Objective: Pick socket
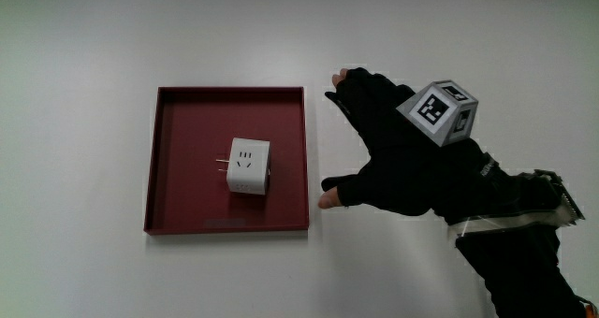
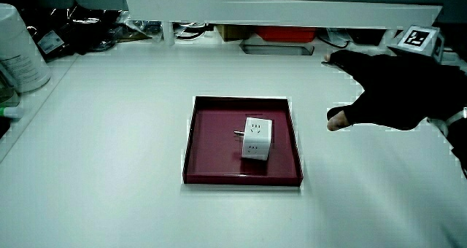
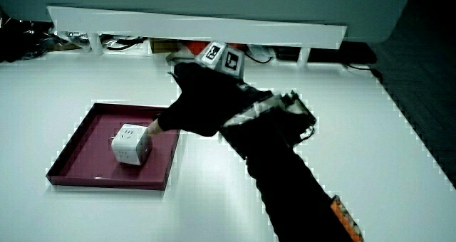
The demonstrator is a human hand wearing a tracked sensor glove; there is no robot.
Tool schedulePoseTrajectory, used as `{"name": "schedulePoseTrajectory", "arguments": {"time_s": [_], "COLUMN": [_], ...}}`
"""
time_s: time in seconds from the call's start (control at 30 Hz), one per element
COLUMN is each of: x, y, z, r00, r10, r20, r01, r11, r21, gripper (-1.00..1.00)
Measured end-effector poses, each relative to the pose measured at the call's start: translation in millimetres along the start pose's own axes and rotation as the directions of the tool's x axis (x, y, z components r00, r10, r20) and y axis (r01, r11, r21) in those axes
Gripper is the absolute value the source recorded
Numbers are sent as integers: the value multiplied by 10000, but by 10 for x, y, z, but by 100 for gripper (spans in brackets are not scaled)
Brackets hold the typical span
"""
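A white cube socket (image 1: 248,166) with metal prongs on one side lies in a dark red square tray (image 1: 187,108); both side views show the socket (image 2: 257,138) (image 3: 131,144) in the tray (image 2: 208,109) (image 3: 78,146). The gloved hand (image 1: 393,150) hovers over the bare table beside the tray, apart from the socket. Its fingers (image 1: 354,84) and thumb (image 1: 334,195) are spread wide and hold nothing. The patterned cube (image 1: 440,112) sits on its back. In both side views the hand (image 2: 394,91) (image 3: 203,103) is beside the tray.
A low white partition (image 2: 284,11) runs along the table's edge farthest from the person, with clutter under it. A pale bottle (image 2: 18,51) stands at the table's edge, away from the tray. The white table (image 1: 84,262) surrounds the tray.
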Motion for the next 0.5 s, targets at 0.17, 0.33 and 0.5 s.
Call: {"name": "schedulePoseTrajectory", "arguments": {"time_s": [0.17, 0.33, 0.5], "x": [-15, 33, -21], "y": [159, 356, 501], "z": [-110, -257, -365], "r00": [10000, 9996, 9955], "r10": [7, -90, 387], "r20": [-96, -271, 863], "r01": [-10, 71, -379], "r11": [9995, 9975, 9992], "r21": [-331, -708, -110], "gripper": [0, 0, 0]}}
